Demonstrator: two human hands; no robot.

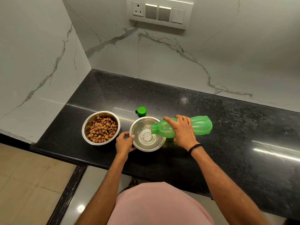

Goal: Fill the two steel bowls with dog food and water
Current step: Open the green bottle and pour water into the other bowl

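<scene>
Where the black stone countertop runs into the marbled wall corner, items stand as follows.

Food bowl: steel, upright on the counter near its front edge. It holds brown and tan dog food spread over its floor, below the rim.

Left hand: the forearm reaches forward from below. Fingers and thumb are curled round the near-left rim of the second bowl, gripping it, with the thumb lying along the rim top.

Water bowl: steel, upright, just right of the food bowl and apart from it. Clear water lies shallow in its bottom.

Green cap: off the bottle, resting on the counter just behind the water bowl.

Green bottle: translucent plastic, tipped nearly level. Its open mouth is over the water bowl's right side, and a thin stream falls from it.

Right hand: palm down across the bottle's middle, with the fingers wrapped over the far side, clasping it. A black band sits on the wrist.
</scene>
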